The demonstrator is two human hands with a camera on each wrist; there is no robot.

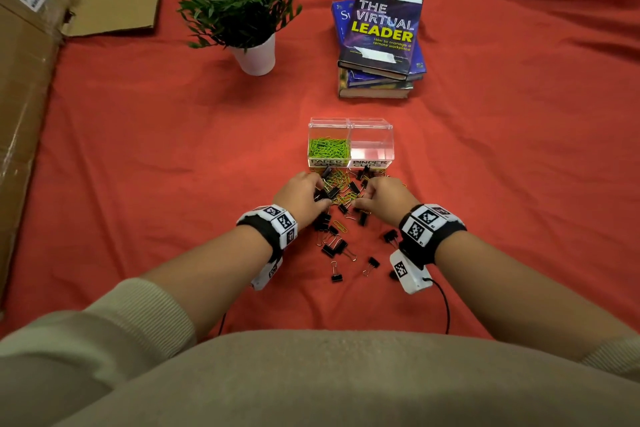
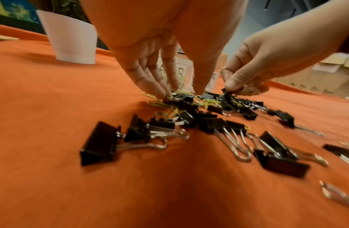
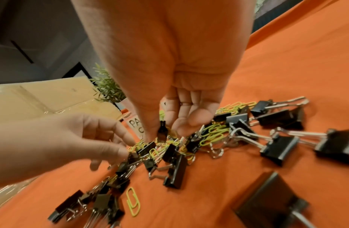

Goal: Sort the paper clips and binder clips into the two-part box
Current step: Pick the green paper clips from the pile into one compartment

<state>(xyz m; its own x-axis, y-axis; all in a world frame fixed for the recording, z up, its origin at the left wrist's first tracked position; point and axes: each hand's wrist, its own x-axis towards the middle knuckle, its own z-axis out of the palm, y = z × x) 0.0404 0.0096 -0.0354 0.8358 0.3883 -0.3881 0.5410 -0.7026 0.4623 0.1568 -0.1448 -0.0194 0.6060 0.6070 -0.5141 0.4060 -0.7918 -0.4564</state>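
Note:
The clear two-part box (image 1: 388, 126) stands on the red cloth. Its left part, labelled PAPER CLIPS, holds green paper clips (image 1: 329, 147); the right part, labelled BINDER CLIPS, holds nothing. A mixed pile of black binder clips and green paper clips (image 1: 341, 189) lies just in front of it. My right hand (image 3: 164, 134) pinches a small black binder clip (image 3: 162, 131) between thumb and finger, just above the pile. My left hand (image 2: 182, 94) has its fingertips down in the pile's left side; whether they grip a clip is hidden.
More binder clips (image 1: 334, 246) lie scattered between my wrists, and a single paper clip (image 3: 133, 203) lies apart. Farther back are a plant in a white pot (image 1: 256, 57) and a stack of books (image 1: 381, 42). Cardboard (image 1: 27, 80) lines the left edge.

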